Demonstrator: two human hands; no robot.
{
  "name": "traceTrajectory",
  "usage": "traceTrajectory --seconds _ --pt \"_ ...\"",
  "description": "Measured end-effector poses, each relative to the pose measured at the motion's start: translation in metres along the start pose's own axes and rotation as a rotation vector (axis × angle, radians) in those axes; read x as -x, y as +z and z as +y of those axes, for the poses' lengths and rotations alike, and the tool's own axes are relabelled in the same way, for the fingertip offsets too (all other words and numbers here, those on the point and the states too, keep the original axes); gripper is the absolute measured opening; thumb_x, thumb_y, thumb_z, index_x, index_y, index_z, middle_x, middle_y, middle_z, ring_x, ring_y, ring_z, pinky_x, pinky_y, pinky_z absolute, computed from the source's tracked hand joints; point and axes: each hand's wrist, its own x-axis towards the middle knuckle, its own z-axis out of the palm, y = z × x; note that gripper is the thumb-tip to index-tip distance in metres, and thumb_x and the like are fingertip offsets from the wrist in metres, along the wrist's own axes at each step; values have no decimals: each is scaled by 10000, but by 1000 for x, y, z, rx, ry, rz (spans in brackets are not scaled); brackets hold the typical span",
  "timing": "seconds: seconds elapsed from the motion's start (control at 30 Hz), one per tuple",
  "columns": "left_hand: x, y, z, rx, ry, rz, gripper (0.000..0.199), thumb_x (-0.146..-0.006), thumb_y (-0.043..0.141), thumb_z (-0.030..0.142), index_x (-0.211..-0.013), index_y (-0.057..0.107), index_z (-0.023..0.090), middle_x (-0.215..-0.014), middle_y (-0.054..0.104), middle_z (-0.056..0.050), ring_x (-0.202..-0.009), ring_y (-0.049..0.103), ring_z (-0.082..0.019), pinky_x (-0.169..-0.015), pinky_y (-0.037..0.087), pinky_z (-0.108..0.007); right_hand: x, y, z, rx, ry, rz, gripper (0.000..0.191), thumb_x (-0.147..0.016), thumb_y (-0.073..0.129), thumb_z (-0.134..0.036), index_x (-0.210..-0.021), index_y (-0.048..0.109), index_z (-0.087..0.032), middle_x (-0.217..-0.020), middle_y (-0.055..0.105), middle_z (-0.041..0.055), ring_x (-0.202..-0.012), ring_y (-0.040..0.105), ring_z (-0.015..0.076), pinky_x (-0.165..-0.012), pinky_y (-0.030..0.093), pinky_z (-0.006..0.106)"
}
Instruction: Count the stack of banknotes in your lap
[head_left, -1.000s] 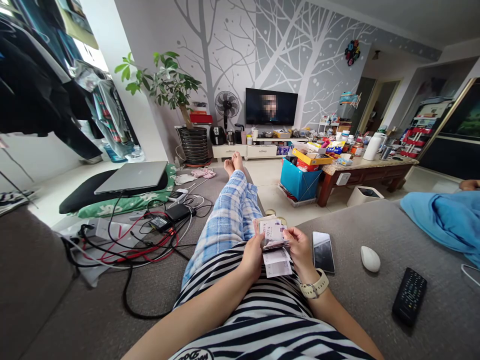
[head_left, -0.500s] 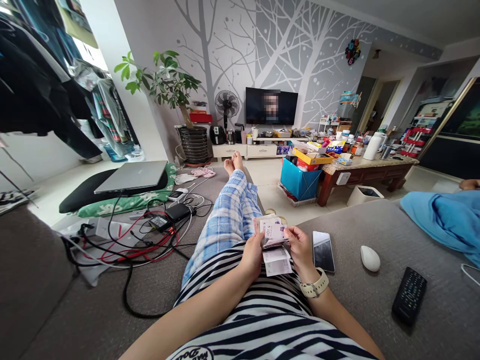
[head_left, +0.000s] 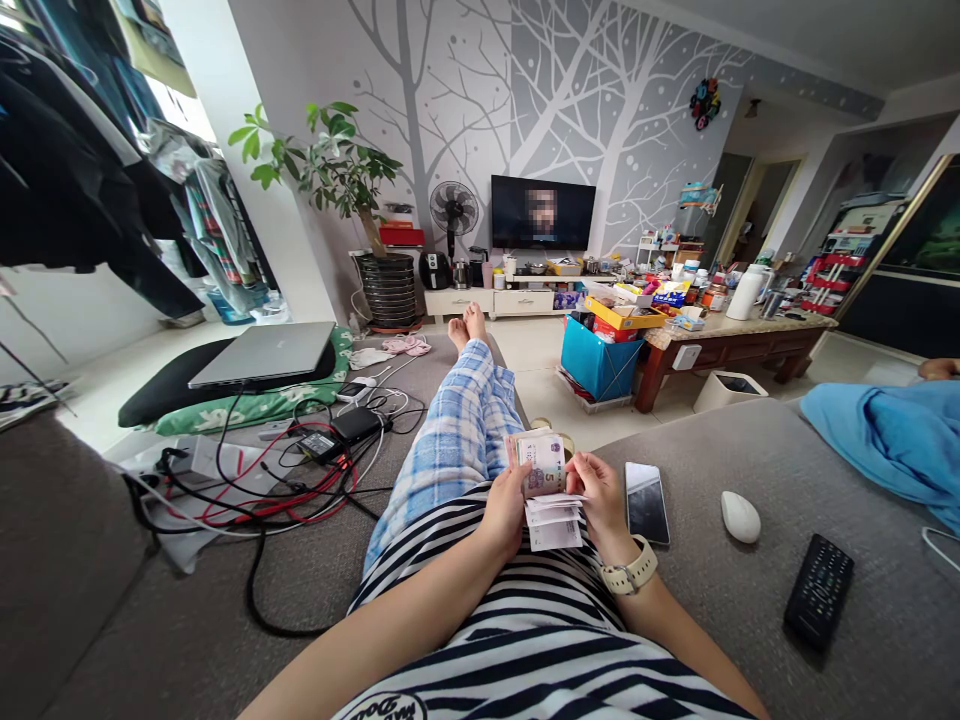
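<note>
My left hand (head_left: pixel 504 512) is closed around the left end of a stack of banknotes (head_left: pixel 544 466), held above my lap. A note showing a 5 faces me on top. Several folded-down notes (head_left: pixel 556 533) hang below the stack over my striped shirt. My right hand (head_left: pixel 602 505), with a pale watch on its wrist, is at the right edge of the notes. Its fingers are curled in a pinch by the stack, and the edge of a folded-down note reaches its thumb. Exactly how many notes it grips is hidden.
To the right on the sofa lie a phone (head_left: pixel 646 503), a white mouse (head_left: pixel 741 517) and a black remote (head_left: pixel 819 590). Tangled cables (head_left: pixel 300 490) and a laptop (head_left: pixel 262 355) are on the left. Beyond stand a blue box (head_left: pixel 598 358) and a cluttered coffee table (head_left: pixel 720 345).
The front note has been folded down towards me, and a note with a 5 now shows on top. My right fingers have shifted slightly; my left hand stays in place.
</note>
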Motion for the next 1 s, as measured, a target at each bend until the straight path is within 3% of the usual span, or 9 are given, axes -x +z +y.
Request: traceTrajectory --seconds 0.2,0.5,0.77,1.0 --pt "0 -2 -1 14 -15 -41 188 -769 628 214 -924 684 125 -851 736 -97 -731 683 -201 -724 536 -304 -5 0 5 -17 62 69 380 -697 750 -488 -690 552 -164 -622 506 -31 -584 447 95 -567 349 222" --pt "2 -1 -2 -2 23 -70 255 -689 662 152 -938 675 97 -794 731 -84 -670 665 -167 -701 528 -276 -3 0 5 9 93 55 409 -706 728 -476 -607 475 -170 -580 427 -45 -552 374 85 -523 301 220" --pt "-3 -4 -6 23 5 -29 220 -780 592 215 -940 677 91 -834 739 -100 -706 678 -191 -701 530 -296 -2 -1 3 64 54 57 386 -744 695 -470 -628 486 -168 -600 423 -40 -577 370 90 -541 302 218" --pt "-7 -7 -7 -5 18 -7 198 -818 563 221 -925 681 103 -880 742 -103 -753 682 -202 -749 530 -307 0 -1 1 60 -25 22 311 -788 668 -452 -724 614 -152 -681 548 6 -651 470 121 -600 376 226"
